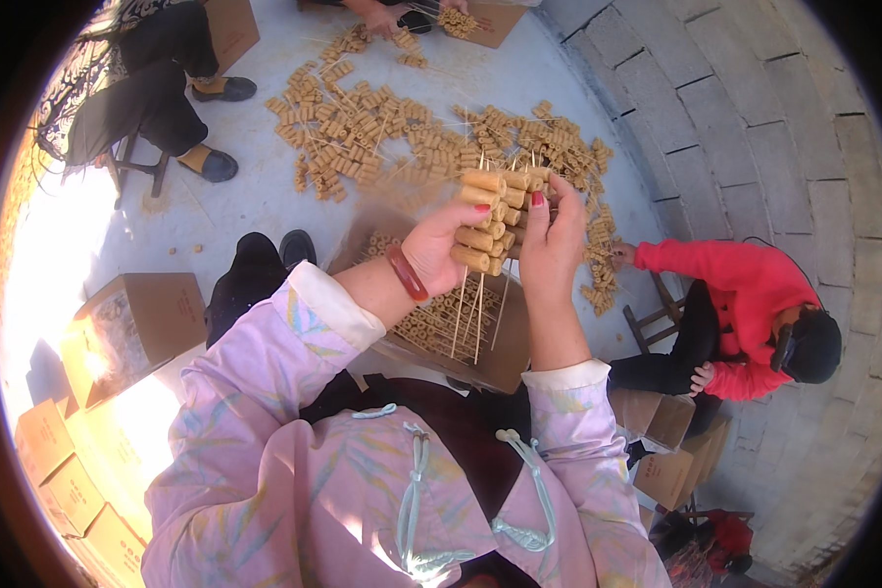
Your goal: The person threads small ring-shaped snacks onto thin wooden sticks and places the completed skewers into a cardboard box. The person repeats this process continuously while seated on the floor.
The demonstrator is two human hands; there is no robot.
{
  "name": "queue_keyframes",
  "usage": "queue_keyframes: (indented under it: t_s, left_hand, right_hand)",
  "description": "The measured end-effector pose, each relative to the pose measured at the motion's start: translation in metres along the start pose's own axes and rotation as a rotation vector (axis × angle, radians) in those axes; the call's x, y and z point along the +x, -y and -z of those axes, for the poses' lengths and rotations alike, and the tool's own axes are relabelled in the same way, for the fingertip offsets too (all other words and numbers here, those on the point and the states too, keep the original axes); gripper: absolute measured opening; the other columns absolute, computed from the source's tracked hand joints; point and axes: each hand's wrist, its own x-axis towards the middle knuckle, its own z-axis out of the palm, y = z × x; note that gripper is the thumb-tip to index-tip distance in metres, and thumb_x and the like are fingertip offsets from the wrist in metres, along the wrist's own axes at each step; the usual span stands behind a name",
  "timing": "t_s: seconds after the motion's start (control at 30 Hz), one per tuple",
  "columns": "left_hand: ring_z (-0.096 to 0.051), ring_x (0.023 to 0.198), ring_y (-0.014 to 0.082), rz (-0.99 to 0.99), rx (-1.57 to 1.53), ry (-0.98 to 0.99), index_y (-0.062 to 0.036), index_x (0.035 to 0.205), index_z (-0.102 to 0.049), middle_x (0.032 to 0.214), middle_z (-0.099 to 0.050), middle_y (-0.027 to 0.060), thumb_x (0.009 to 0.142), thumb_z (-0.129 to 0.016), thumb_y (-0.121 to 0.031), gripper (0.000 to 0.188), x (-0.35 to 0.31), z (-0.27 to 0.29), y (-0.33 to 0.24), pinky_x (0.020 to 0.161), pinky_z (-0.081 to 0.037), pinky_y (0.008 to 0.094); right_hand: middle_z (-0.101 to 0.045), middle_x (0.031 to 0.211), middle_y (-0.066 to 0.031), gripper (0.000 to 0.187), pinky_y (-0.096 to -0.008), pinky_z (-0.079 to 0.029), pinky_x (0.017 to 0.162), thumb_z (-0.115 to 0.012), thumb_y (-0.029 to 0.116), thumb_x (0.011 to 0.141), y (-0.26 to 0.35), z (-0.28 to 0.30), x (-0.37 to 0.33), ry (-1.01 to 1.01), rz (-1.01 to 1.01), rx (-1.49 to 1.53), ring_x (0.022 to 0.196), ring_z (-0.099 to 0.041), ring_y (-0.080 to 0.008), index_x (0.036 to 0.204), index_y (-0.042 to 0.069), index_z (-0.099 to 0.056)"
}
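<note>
Between my two hands, in front of my chest, is a bundle of skewers [481, 238]: short tan tube-shaped rolls threaded on thin pale sticks, several side by side. My left hand [433, 243], a red bangle at its wrist, is closed on the bundle's left side with the thumb over the rolls. On the other side, my right hand [556, 235] grips the bundle's upper right, thumb in front and fingers behind. Bare stick ends hang below the rolls. Under the bundle stands an open cardboard box [505, 370] with more such skewers in it, partly hidden by my hands.
A wide pile of skewered rolls [363, 132] covers the pale floor ahead. A person in red [745, 284] reaches into it from the right; others sit at the far left and far end. Cardboard boxes [171, 314] stand left and lower right. A block wall [735, 137] runs along the right.
</note>
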Motion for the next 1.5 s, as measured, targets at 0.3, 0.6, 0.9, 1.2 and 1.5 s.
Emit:
queue_keyframes:
  t_s: [0.3,0.6,0.9,1.2,1.5]
  left_hand:
    - [-0.060,0.114,0.0255,-0.094,-0.109,0.004,-0.0053,0.133,-0.050,0.127,-0.061,0.0112,0.090,-0.054,-0.028,0.048,0.007,-0.001,-0.003,0.099,-0.047,0.0417]
    - [-0.060,0.114,0.0262,-0.082,-0.101,0.013,-0.0039,0.133,-0.050,0.127,-0.061,0.0123,0.091,-0.053,-0.030,0.050,0.011,0.008,-0.001,0.100,-0.047,0.0415]
    - [-0.056,0.119,0.0238,-0.131,0.021,-0.020,-0.0034,0.136,-0.046,0.132,-0.056,0.0111,0.096,-0.050,-0.025,0.046,0.005,-0.004,-0.003,0.105,-0.043,0.0403]
    - [-0.055,0.118,0.0208,-0.196,0.042,0.009,-0.0037,0.136,-0.046,0.127,-0.058,0.0099,0.097,-0.050,-0.022,0.043,-0.015,-0.006,-0.014,0.105,-0.040,0.0357]
    - [-0.048,0.127,0.0225,-0.164,0.491,0.086,-0.0011,0.147,-0.029,0.139,-0.047,0.0094,0.087,-0.059,-0.023,0.071,-0.041,0.023,-0.033,0.107,-0.037,0.0365]
  right_hand:
    - [-0.052,0.132,-0.0164,0.042,-0.0361,-0.035,0.105,-0.047,0.015,0.099,-0.002,0.004,-0.014,0.037,0.189,0.256,0.121,-0.049,-0.0272,0.137,-0.003,-0.046]
    - [-0.050,0.135,-0.0235,0.051,-0.0416,-0.034,0.107,-0.053,0.022,0.096,-0.007,0.015,-0.014,0.173,0.287,0.159,0.125,-0.048,-0.0350,0.138,-0.005,-0.043]
    - [-0.027,0.148,-0.0319,0.101,-0.0493,-0.022,0.115,-0.079,0.032,0.071,0.021,0.000,-0.025,0.330,0.059,0.153,0.141,-0.023,-0.0445,0.146,-0.007,-0.023]
    - [-0.031,0.144,-0.0306,0.095,-0.0444,-0.025,0.114,-0.075,0.025,0.071,0.041,-0.020,-0.029,0.282,-0.047,0.354,0.136,-0.031,-0.0402,0.144,-0.009,-0.024]
    - [-0.036,0.142,-0.0234,0.094,-0.0396,-0.034,0.109,-0.074,0.014,0.071,0.019,-0.021,-0.037,0.466,-0.213,0.877,0.132,-0.039,-0.0326,0.149,-0.002,-0.022]
